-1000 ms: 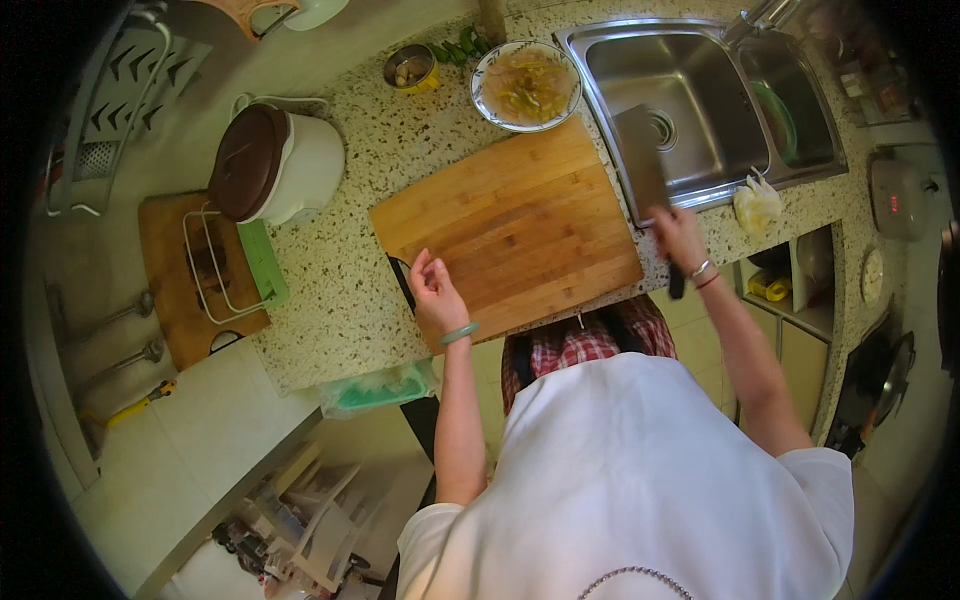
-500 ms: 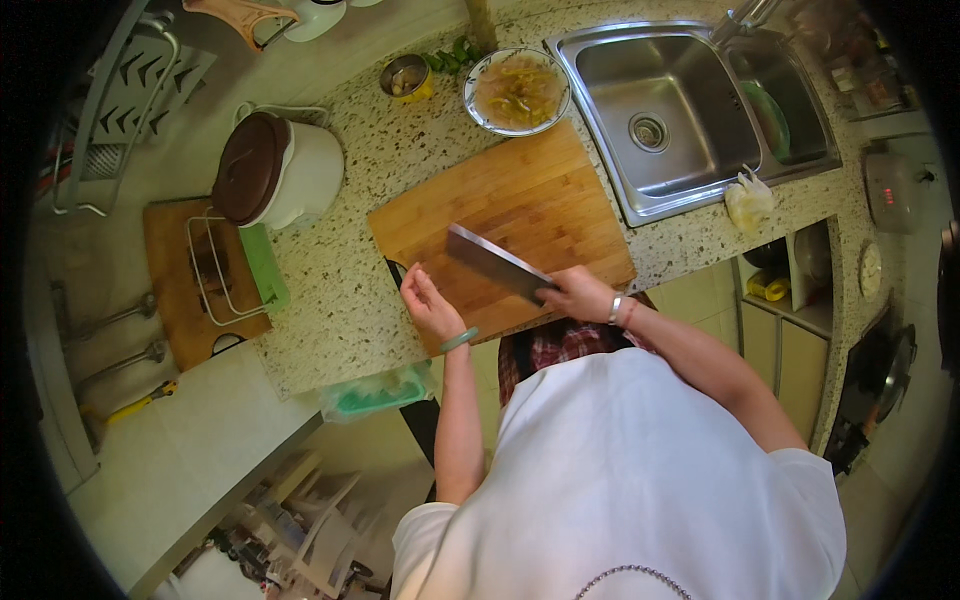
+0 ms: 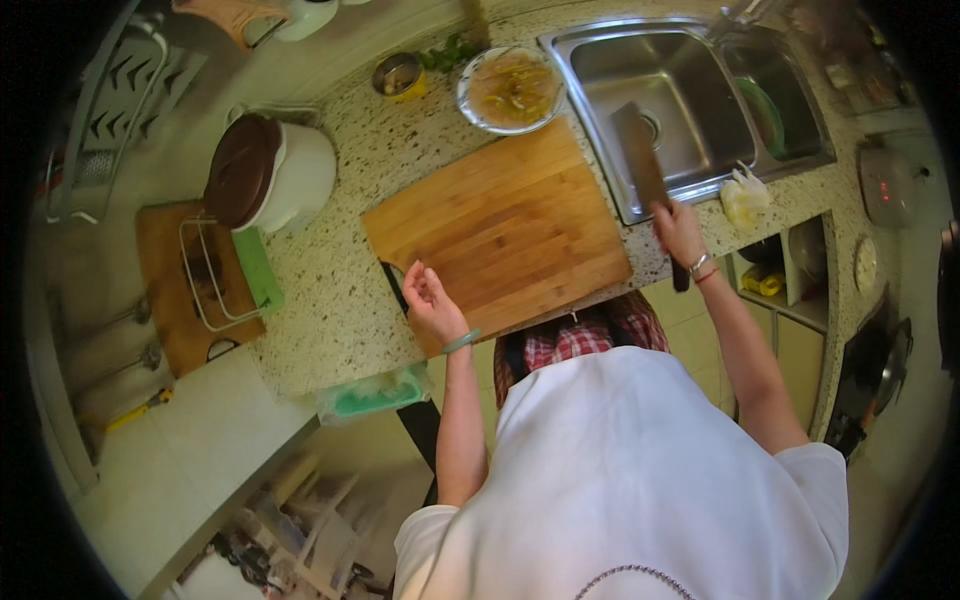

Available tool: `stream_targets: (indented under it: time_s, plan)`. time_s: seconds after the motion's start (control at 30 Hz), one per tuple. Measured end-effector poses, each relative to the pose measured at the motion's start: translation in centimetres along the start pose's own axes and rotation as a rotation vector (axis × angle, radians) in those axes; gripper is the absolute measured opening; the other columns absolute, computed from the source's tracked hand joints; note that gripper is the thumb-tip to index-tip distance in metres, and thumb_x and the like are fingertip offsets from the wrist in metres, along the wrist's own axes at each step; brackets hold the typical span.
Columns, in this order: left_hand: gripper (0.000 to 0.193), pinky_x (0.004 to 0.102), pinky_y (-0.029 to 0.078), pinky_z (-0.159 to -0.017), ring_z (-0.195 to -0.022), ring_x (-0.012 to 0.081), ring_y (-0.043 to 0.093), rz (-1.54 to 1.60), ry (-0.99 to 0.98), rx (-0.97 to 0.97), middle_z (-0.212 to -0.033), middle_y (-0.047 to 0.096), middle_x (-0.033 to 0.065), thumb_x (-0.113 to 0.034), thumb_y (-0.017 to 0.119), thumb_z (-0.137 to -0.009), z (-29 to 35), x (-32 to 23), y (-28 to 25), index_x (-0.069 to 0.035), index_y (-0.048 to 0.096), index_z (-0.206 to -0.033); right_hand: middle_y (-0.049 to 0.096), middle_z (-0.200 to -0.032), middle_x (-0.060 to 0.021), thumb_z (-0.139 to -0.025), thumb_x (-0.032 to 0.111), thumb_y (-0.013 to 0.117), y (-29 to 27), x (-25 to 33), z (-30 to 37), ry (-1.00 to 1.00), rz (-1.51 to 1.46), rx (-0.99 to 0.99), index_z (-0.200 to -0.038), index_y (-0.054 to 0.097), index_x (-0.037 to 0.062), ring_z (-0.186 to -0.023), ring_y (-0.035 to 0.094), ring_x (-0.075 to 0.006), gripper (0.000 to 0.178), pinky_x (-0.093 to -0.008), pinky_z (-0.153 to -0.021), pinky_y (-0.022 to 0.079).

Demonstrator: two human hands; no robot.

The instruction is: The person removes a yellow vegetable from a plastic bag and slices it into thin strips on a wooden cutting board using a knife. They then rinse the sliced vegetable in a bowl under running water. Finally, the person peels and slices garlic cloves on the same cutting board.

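My right hand (image 3: 680, 236) grips the handle of a cleaver (image 3: 638, 155). Its broad blade, slightly blurred, points away from me over the near left rim of the sink (image 3: 626, 205). A wooden cutting board (image 3: 500, 220) lies on the speckled counter, with nothing on its surface. At the board's near left corner is my left hand (image 3: 435, 308), palm up, loosely curled and holding nothing. Whether it touches the board I cannot tell. Beyond the board stands a patterned bowl (image 3: 470, 112) with yellowish strips of food in it.
A crumpled pale plastic bag (image 3: 746, 197) lies right of the cleaver, by the sink. Farther left stand a small yellow cup (image 3: 408, 91) and a white pot with a brown lid (image 3: 243, 172). Below the counter edge hangs a green bin (image 3: 375, 393). A wire rack (image 3: 225, 320) rests at left.
My right hand has carried the cleaver from above the cutting board rightward to the sink's near rim, and the blade has swung to point away. My left hand has stayed nearly in place.
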State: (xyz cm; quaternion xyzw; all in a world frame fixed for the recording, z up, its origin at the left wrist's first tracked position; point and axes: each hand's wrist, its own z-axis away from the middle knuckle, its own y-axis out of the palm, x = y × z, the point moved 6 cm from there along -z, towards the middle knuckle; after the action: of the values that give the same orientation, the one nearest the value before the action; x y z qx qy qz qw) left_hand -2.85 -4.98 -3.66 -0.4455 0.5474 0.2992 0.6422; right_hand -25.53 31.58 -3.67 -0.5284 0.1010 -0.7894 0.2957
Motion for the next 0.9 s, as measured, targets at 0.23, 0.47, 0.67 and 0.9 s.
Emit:
stream_targets:
  time_s: [0.23,0.47,0.67,0.9]
  plan:
    - [0.021,0.0253,0.047,-0.074,-0.084,0.0098,0.056,0.135,-0.093,0.282,-0.095,0.062,0.0018,-0.021,0.058,-0.097,1.1,-1.3,6.5,-0.003,0.06,-0.108,0.064,-0.1,-0.0166,-0.079,0.011,0.067,0.6,5.7,5.0,-0.563,0.353,-0.196,-0.126,0.052,0.0077,-0.086,0.063,-0.0348,0.05,-0.0424,-0.072,0.052]
    - [0.023,0.023,0.048,-0.074,-0.089,0.0102,0.058,0.21,-0.034,0.257,-0.105,0.061,0.0046,-0.02,0.056,-0.098,3.0,-3.5,8.6,-0.004,0.057,-0.115,0.055,-0.095,-0.0102,-0.072,0.008,0.071,8.6,6.3,7.2,-0.652,0.567,-0.05,-0.136,0.045,0.0098,-0.084,0.058,-0.03,0.069,-0.0395,-0.072,0.048]
    - [0.039,0.0258,0.053,-0.077,-0.092,0.0139,0.06,0.462,-0.328,0.313,-0.107,0.058,0.007,-0.019,0.061,-0.095,6.1,-1.9,11.0,-0.002,0.044,-0.126,0.055,-0.097,-0.0111,-0.071,0.007,0.074,8.5,7.7,7.2,-0.642,0.442,-0.01,-0.138,0.042,0.0088,-0.086,0.057,-0.0311,0.075,-0.0404,-0.074,0.048]
    - [0.024,0.0255,0.055,-0.072,-0.087,0.0118,0.062,0.641,-0.601,0.507,-0.1,0.064,0.0025,-0.024,0.067,-0.092,10.7,-5.5,19.7,-0.007,0.058,-0.107,0.057,-0.112,-0.015,-0.076,0.009,0.074,2.6,7.5,7.1,-0.663,0.232,-0.003,-0.138,0.042,0.0078,-0.094,0.057,-0.036,0.07,-0.041,-0.079,0.049]
